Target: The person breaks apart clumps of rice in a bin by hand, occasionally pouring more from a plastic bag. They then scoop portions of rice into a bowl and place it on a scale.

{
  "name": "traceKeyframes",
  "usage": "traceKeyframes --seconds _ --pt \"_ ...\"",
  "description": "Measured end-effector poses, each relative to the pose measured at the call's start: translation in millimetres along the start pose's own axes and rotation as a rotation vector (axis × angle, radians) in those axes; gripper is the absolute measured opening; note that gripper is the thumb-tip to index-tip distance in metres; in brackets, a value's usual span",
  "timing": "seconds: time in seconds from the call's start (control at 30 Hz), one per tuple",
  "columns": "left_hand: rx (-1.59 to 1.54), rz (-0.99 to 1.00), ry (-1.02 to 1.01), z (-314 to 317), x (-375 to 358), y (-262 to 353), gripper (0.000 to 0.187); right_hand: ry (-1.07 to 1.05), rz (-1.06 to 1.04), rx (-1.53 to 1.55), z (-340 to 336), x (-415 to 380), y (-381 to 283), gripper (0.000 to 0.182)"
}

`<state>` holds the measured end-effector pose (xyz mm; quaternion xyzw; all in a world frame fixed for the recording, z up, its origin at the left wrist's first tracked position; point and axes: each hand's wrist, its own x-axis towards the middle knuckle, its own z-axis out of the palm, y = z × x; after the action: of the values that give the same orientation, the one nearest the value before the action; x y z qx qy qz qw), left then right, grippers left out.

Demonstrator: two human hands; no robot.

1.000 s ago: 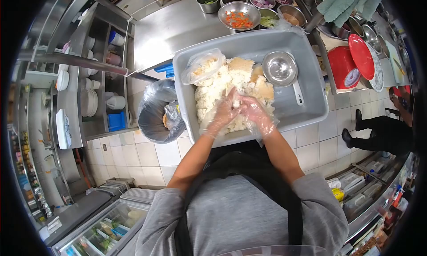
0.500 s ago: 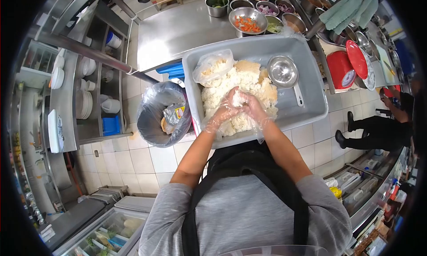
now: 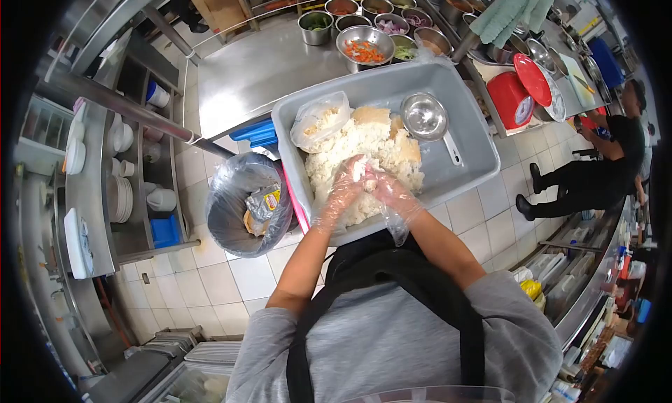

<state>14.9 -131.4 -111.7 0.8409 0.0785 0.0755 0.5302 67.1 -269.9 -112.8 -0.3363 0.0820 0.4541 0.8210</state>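
Left hand (image 3: 346, 186) and right hand (image 3: 387, 191), both in clear plastic gloves, fingers curled together around a clump of rice (image 3: 361, 169) above the rice pile inside the grey tub (image 3: 467, 133).

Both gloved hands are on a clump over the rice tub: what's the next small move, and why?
Probably press and pull the clump apart between the left hand and right hand, letting it drop onto the rice in the grey tub: large solid blocks remain unbroken there.
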Motion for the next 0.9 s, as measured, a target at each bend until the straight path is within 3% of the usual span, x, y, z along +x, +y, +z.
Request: traceKeyframes --seconds 0.13,0.2,0.23,0.3,0.37,0.4,0.43,0.47,0.5,0.53,0.57,0.6,0.63,0.7,0.77,0.8,0.83,0.87,0.9 --pt "0.097 -0.021 0.136 -1.9 10.4 6.8 0.044 0.234 0.001 -0.077 11.3 21.7 7.2 0.026" --pt "-0.043 -0.058 0.106 -0.5 14.1 0.9 0.044 0.286 -0.191 -0.193 11.7 35.5 12.6 0.034" --pt "-0.194 -0.085 0.083 -2.0 17.7 -0.8 0.045 0.279 -0.187 -0.183 16.5 39.6 6.1 0.034" --pt "-0.187 -0.135 0.071 -0.9 20.6 -1.2 0.047 0.476 0.019 -0.331 26.9 41.1 -7.2 0.041" --pt "-0.19 -0.191 0.065 -2.1 17.8 17.8 0.049 0.368 0.009 -0.142 16.4 44.7 -7.9 0.041" --pt "-0.357 -0.274 0.038 -6.7 16.8 37.3 0.052 0.257 -0.013 0.037 9.9 46.9 -10.0 0.042" --pt "-0.525 -0.352 0.02 -12.8 17.4 50.6 0.056 0.243 0.003 0.028 -7.6 48.0 -12.4 0.042" --pt "-0.666 -0.563 -0.01 -10.8 22.0 24.8 0.059 0.004 0.046 0.071 -33.7 47.7 -11.4 0.04" --pt "-0.665 -0.568 0.02 -14.2 19.8 26.8 0.059 -0.235 0.09 0.119 -43.8 48.6 -6.8 0.039" --pt "-0.776 -0.576 -0.009 -15.3 20.5 34.2 0.059 0.009 0.07 -0.148 0.8 31.0 -20.9 0.033" --pt "-0.888 -0.581 -0.047 -13.8 21.6 38.8 0.058 -0.002 0.08 -0.154 4.1 34.3 -22.2 0.033" --pt "-0.847 -0.458 -0.042 -2.0 20.8 11.9 0.042 -0.05 0.116 -0.314 2.2 34.6 -24.0 0.037" --pt "-0.849 -0.462 -0.042 4.3 21.2 -4.8 0.042 -0.094 0.147 -0.473 0.5 33.9 -25.5 0.042" --pt "-0.619 -0.23 0.022 12.8 25.1 -22.2 0.025 -0.033 0.103 -0.554 6.4 28.9 -28.3 0.041" --pt "-0.563 -0.179 0.068 9.5 24.7 -25.4 0.026 0.028 0.06 -0.631 20.5 22.6 -29.3 0.041" --pt "-0.504 -0.123 0.118 8.1 25.9 -26.2 0.028 0.162 -0.037 -0.815 29.7 21.5 -30.4 0.041" --pt "-0.506 -0.126 0.114 10.9 28.9 -32.7 0.028 0.299 -0.136 -0.997 34.2 21.7 -31.8 0.044" --pt "-0.251 -0.194 0.181 14.6 32.5 -41.5 0.027 0.304 -0.134 -0.996 21.9 32.6 -26.3 0.044" --pt "0.005 -0.257 0.244 19.0 33.5 -49.6 0.026 0.283 -0.333 -1.265 5.3 48.3 -16.8 0.048"
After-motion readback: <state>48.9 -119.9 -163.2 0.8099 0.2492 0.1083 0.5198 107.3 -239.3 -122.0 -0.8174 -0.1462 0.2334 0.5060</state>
